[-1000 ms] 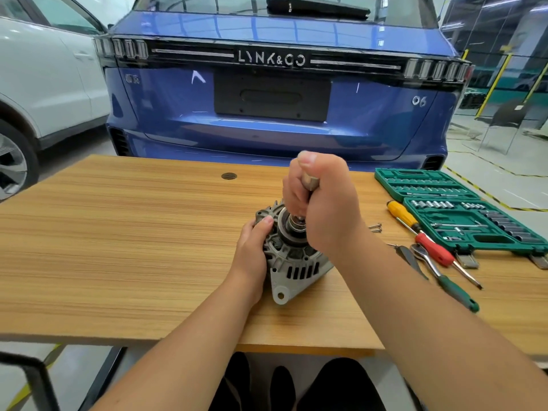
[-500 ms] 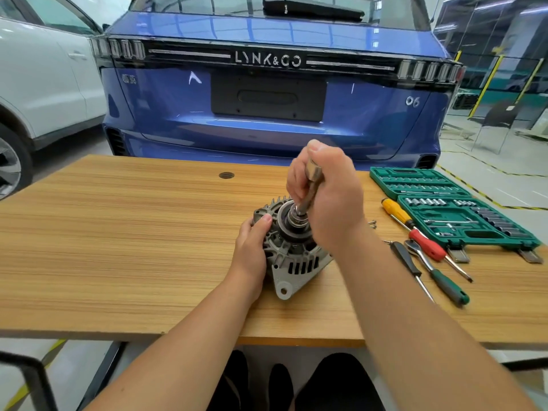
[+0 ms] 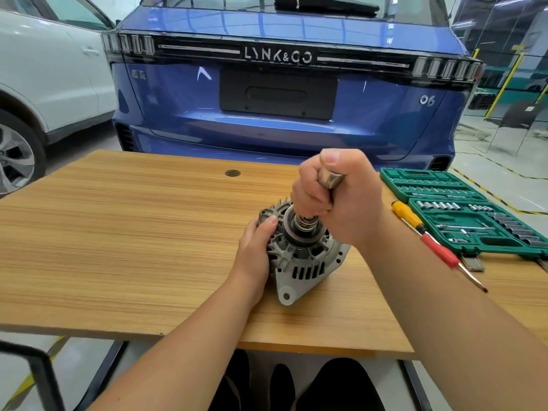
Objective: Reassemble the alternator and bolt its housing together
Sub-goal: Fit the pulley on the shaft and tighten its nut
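A grey cast alternator [image 3: 302, 262] stands on the wooden table [image 3: 133, 247], shaft end up, with a mounting ear towards me. My left hand [image 3: 256, 247] grips its left side and steadies the housing. Directly above the shaft, my right hand [image 3: 341, 197] is fisted round a shiny metal tool [image 3: 330, 178]. The tool's lower end, a socket [image 3: 305, 223], sits on the shaft at the centre of the alternator. My fist hides most of the tool.
An open green socket set case [image 3: 462, 215] lies at the right of the table, with a yellow and red screwdriver [image 3: 430, 235] beside it. A blue car [image 3: 281, 84] stands just behind the table and a white car [image 3: 44, 84] at the left.
My right hand has swung the tool back upright over the shaft after tilting it to the right. The left hand stays on the housing.
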Available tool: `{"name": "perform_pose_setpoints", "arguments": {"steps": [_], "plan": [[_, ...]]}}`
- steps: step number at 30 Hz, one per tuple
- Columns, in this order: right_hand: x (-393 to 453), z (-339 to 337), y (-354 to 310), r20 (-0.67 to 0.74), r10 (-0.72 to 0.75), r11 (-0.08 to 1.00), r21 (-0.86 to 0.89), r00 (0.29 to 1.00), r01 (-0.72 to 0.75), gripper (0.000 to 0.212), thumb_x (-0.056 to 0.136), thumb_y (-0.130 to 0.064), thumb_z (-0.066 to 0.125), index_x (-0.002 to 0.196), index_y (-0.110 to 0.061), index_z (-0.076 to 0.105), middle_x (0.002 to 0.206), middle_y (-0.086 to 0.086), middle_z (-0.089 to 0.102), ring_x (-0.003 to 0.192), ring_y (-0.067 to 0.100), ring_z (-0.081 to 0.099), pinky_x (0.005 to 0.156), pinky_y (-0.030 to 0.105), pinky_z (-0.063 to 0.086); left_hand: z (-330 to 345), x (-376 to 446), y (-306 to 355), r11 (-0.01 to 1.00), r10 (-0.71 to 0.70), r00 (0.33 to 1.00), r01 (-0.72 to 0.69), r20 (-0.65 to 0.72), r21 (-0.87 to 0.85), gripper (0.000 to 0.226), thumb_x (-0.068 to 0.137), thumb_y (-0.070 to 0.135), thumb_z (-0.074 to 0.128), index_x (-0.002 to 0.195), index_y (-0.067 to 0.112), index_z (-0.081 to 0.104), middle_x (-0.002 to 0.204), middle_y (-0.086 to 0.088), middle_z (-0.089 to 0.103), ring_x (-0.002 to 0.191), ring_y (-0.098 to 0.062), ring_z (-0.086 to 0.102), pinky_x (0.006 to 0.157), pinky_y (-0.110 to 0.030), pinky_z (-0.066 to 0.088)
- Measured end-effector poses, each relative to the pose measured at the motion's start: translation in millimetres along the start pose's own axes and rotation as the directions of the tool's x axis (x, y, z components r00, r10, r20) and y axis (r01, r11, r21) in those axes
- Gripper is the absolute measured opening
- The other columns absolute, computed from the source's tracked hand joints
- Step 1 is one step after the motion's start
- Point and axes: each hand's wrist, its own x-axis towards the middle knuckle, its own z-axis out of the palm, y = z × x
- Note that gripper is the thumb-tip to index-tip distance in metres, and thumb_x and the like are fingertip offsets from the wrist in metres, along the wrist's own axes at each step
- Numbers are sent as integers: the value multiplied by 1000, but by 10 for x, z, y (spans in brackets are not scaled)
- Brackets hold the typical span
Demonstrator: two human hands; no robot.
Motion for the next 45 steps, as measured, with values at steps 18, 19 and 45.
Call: {"name": "perform_pose_setpoints", "arguments": {"steps": [18,19,45], "plan": [[-74,245,34,-311,-214,953,-276,926,128,43,80,-44,44,54,-10,48,56,11,44,60,25,39,62,36,36,-53,21,-6,1000,25,994,-27,110,12,74,72,62,68,129,16,64,114,-7,78,106,-25,75,88,-42,57],[-60,112,-38,-161,-138,961,-260,977,93,39,79,-44,45,56,-15,58,61,6,53,66,23,47,69,37,40,-61,25,-6,999,30,992,-33,119,18,73,72,62,68,130,17,64,115,-6,78,106,-23,75,86,-39,57],[-75,439,107,-580,-255,966,-195,774,171,43,74,-51,43,41,-25,36,43,-4,31,46,14,29,47,25,29,106,-124,59,999,-2,997,-1,-74,-37,108,61,68,71,150,12,46,140,-16,63,128,-37,61,108,-63,47]]}}
